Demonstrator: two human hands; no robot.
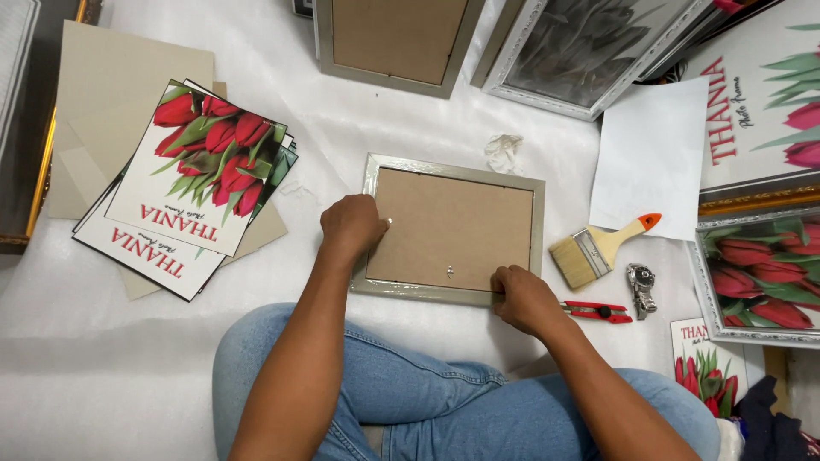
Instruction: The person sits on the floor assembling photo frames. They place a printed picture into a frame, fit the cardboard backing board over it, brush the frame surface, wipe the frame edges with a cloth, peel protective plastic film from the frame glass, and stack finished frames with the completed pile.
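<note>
Your picture frame (450,229) lies face down on the white sheet (128,358), just in front of your crossed legs, its brown backing board up. Your left hand (351,225) rests on the frame's left edge, fingers curled together and pressing at the board's margin. Your right hand (523,299) sits at the near right corner, fingers closed against the rim; whether they pinch anything, I cannot tell. Press evenly with both hands so the board seats flat, and keep the frame from sliding on the sheet. The paintbrush (598,249), red cutter (598,311) and wristwatch (641,288) lie just right of the frame; the stack of tulip prints (192,183) lies to its left.
</note>
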